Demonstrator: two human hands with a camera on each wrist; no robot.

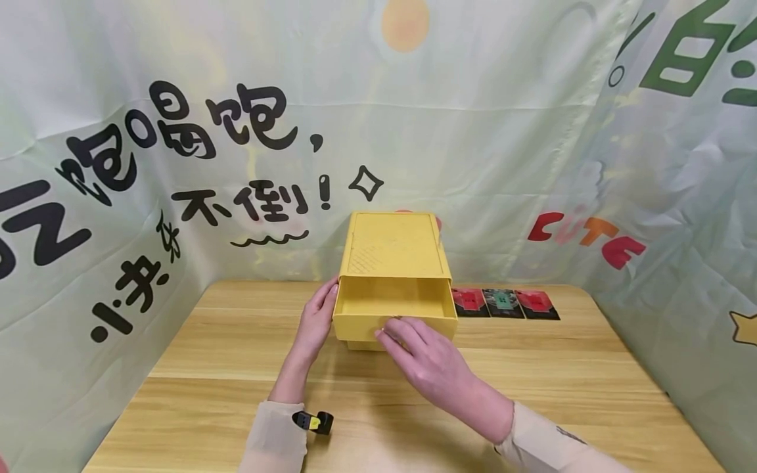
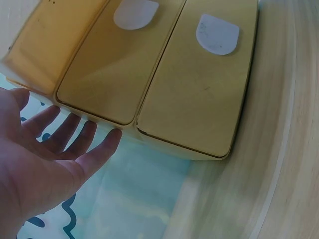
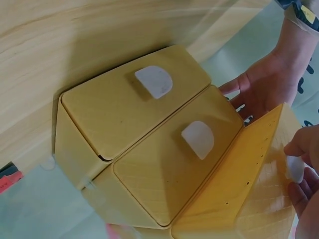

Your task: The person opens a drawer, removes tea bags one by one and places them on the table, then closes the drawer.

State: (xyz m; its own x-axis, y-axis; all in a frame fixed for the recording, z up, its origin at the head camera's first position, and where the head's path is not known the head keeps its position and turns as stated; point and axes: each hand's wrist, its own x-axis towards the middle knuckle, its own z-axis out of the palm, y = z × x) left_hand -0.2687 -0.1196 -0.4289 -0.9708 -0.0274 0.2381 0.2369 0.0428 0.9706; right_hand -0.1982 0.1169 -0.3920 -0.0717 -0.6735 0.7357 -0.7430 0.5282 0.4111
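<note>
A yellow drawer cabinet [image 1: 397, 244] stands towards the back of the table, its top drawer [image 1: 359, 327] pulled out and no contents showing inside. My right hand [image 1: 430, 361] pinches the white tab handle [image 3: 295, 169] on that drawer's front between thumb and fingers. Against the cabinet's left side rests my left hand [image 1: 315, 323], its fingers extended along the edge in the left wrist view. Two lower drawers, the middle one [image 3: 172, 174] and the bottom one [image 3: 119, 119], are closed, each with its own white tab.
Three dark cards with red and green centres lie in a row right of the cabinet, the green one [image 1: 503, 303] in the middle. Printed cloth [image 1: 473, 151] hangs around the back and sides of the wooden table [image 1: 532, 368].
</note>
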